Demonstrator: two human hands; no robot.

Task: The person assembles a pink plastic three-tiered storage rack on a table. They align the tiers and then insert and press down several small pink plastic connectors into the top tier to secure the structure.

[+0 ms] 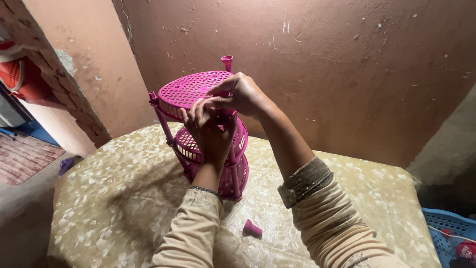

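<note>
So both hands [218, 116] at rack [198, 89] top, right fingers [220, 93] pinching pink cap, left fingers curled round upright post; spare cap [251, 229] on bed near right elbow.

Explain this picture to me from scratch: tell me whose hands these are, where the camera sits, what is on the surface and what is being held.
There is one picture, taken by a camera worn on a person's head and looking down, so the two arms that come in from the bottom edge are that person's own. No machine is involved, only bare hands in pale long sleeves.

In front of them stands a pink plastic rack with three round, perforated shelves joined by thin posts. It rests on a surface under a cream patterned cover. The left hand is on the rack at its near post. The right hand is curled over the near edge of the top shelf; exactly what its fingers pinch is hidden. A small pink cap lies loose on the cover. A blue basket shows at the right.
</note>
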